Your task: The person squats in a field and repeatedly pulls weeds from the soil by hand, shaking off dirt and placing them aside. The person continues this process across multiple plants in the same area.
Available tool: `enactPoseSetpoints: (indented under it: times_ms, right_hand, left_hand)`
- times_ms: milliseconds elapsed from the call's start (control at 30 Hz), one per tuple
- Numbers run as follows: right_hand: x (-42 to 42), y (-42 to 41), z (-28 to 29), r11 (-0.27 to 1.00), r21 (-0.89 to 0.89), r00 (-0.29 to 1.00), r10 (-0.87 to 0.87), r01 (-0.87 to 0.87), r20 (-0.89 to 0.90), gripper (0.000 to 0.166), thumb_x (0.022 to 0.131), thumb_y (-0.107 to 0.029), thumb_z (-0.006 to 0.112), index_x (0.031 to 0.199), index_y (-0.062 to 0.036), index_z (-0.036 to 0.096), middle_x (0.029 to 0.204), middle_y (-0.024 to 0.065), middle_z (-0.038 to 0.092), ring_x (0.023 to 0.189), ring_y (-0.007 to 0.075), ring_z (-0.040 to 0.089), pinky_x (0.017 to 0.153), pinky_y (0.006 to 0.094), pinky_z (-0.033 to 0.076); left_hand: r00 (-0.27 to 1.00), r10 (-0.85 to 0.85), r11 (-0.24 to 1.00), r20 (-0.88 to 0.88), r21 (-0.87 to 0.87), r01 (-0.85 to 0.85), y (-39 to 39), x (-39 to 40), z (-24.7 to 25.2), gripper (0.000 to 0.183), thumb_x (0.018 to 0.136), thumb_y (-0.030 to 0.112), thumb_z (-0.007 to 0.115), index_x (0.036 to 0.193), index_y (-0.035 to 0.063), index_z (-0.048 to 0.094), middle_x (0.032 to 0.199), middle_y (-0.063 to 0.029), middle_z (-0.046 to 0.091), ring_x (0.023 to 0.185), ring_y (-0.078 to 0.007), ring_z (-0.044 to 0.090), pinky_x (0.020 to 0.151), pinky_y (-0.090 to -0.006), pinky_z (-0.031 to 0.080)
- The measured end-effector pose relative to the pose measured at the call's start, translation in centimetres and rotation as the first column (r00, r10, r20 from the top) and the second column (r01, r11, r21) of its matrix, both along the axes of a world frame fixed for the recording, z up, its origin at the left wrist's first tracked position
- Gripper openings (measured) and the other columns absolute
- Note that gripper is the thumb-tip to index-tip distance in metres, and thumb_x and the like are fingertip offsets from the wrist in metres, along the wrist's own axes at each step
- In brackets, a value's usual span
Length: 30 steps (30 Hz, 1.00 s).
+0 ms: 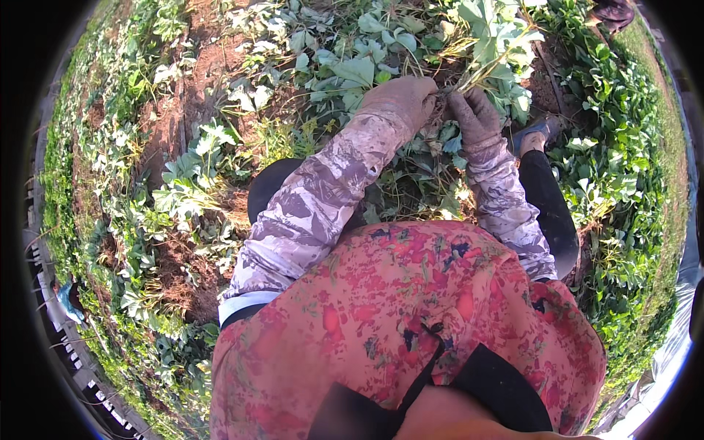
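My right hand (pixel 477 113) is closed around the base of a leafy plant, which looks like a strawberry plant (pixel 490 36). Its pale stems and broad toothed leaves rise above the fingers. Close beside it, my left hand (pixel 400 102) has its fingers curled at the dark, stringy roots (pixel 439 107) under the stem base. The left fingertips are partly hidden. Both hands look gloved or coated with soil. Green leaves (pixel 352 71) of more plants lie just beyond the left hand, and a tangle of stems and leaves (pixel 412 170) spreads beneath my forearms.
Loose plants with exposed roots (pixel 236 206) lie on reddish soil (pixel 212 66) to the left. My foot in a blue shoe (pixel 536 135) rests at right, beside a dense green row (pixel 621 143). Other people appear at the upper right (pixel 613 14) and far left (pixel 70 301).
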State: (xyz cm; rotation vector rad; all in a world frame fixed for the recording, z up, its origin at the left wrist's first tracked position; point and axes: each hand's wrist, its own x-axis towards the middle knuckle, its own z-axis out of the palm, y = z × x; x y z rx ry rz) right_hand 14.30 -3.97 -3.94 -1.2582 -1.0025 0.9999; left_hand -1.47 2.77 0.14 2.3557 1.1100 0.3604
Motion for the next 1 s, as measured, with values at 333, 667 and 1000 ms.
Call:
enactPoseSetpoints:
  times_ms: [333, 667, 1000]
  right_hand:
    - [4.6, 2.8, -2.2, 0.932, -0.240, 0.950, -0.299, 0.272, -0.084, 0.028, 0.086, -0.029, 0.065, 0.097, -0.0037, 0.058, 0.083, 0.0084, 0.063, 0.068, 0.0156, 0.060, 0.065, 0.0294, 0.051]
    - [2.1, 1.1, 1.2, 0.975, 0.137, 0.786, 0.052, -0.172, 0.616, 0.033, 0.089, -0.023, 0.062, 0.110, 0.0012, 0.056, 0.093, 0.0054, 0.064, 0.079, 0.0132, 0.060, 0.071, 0.0282, 0.049]
    - [9.2, 5.4, -9.4, 0.853, -0.519, 0.504, 0.422, 0.061, 0.753, 0.029, 0.088, -0.019, 0.055, 0.116, -0.0124, 0.059, 0.105, 0.0100, 0.064, 0.093, 0.0247, 0.062, 0.082, 0.0347, 0.049]
  left_hand:
    - [0.818, -0.396, 0.879, -0.417, -0.429, 0.207, -3.2, 0.9, 0.1, 0.039, 0.091, 0.039, 0.045, 0.122, 0.0169, 0.051, 0.105, -0.0143, 0.063, 0.101, -0.0327, 0.059, 0.088, -0.0423, 0.046]
    - [0.893, 0.132, 0.866, 0.430, -0.489, 0.108, 0.8, 2.2, -1.1, 0.050, 0.088, 0.039, 0.058, 0.130, 0.0121, 0.049, 0.108, -0.0116, 0.063, 0.104, -0.0226, 0.060, 0.082, -0.0318, 0.049]
    - [0.356, 0.415, 0.731, 0.837, -0.540, 0.418, 1.8, 0.0, 2.9, 0.041, 0.084, 0.006, 0.050, 0.125, 0.0036, 0.052, 0.115, -0.0125, 0.061, 0.079, -0.0143, 0.062, 0.072, -0.0288, 0.054]
